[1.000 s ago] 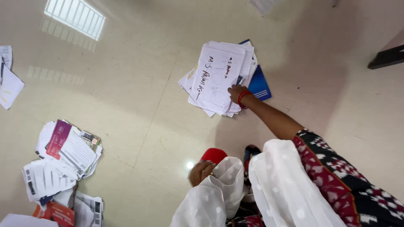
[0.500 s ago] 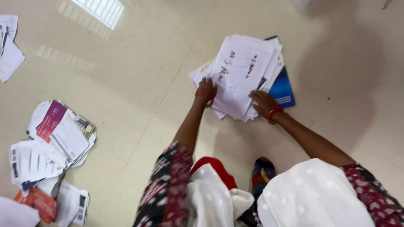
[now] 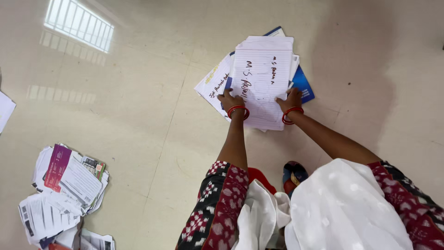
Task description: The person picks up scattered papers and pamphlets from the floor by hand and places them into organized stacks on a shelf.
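Observation:
A stack of white lined papers [image 3: 261,74] with handwriting lies on the glossy floor, over a blue-covered book [image 3: 303,83]. My left hand [image 3: 231,101], red bangles at the wrist, grips the near left edge of the stack. My right hand [image 3: 292,99], also with red bangles, holds the near right edge. Both arms reach forward from patterned dark red sleeves. A white cloth [image 3: 342,208] drapes over my front.
A loose heap of printed papers and a magenta booklet [image 3: 62,185] lies at the lower left. A white sheet [image 3: 5,109] shows at the left edge. A window's reflection [image 3: 78,30] shines on the cream tiled floor [image 3: 138,106]. My feet [image 3: 293,173] show below.
A second ago only my right hand touched the stack, the left was down by my body. The left hand reached out, and both hands now grip the stack's near edge.

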